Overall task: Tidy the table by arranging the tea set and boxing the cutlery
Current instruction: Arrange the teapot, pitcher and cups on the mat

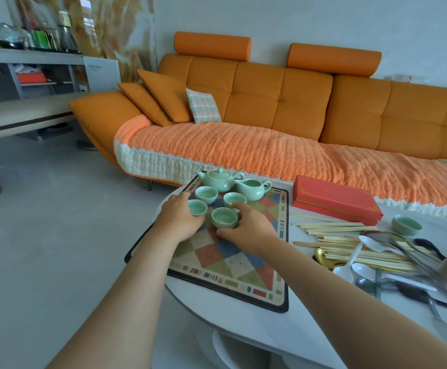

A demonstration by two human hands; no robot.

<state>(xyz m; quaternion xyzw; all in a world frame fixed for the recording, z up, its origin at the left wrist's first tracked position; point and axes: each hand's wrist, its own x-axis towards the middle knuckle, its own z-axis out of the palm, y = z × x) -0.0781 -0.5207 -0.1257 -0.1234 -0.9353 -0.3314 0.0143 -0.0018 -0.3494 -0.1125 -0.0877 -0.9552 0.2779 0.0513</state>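
Left hand [179, 218] curls round the left cup [197, 208]; right hand [250, 229] pinches the near cup [224, 217]. Slide both gently, close together, without bumping the teapot [218, 180].

Pale grey-white wall [323, 20] behind. Long orange tufted sofa [283, 102] along it, two bolster headrests [213, 46] on top. Orange knit throw [243, 153] with cream lace edge covers seat. Orange cushions [161, 99] and plaid cushion [203, 109] lean at sofa's left end. Pale grey floor [44, 222]. Far left: grey shelf unit [30, 73] (bottles and jars on top, blurred). Marbled gold-white panel [115, 27] beside it. White round counter [243, 328] in foreground. Soft, even daylight.
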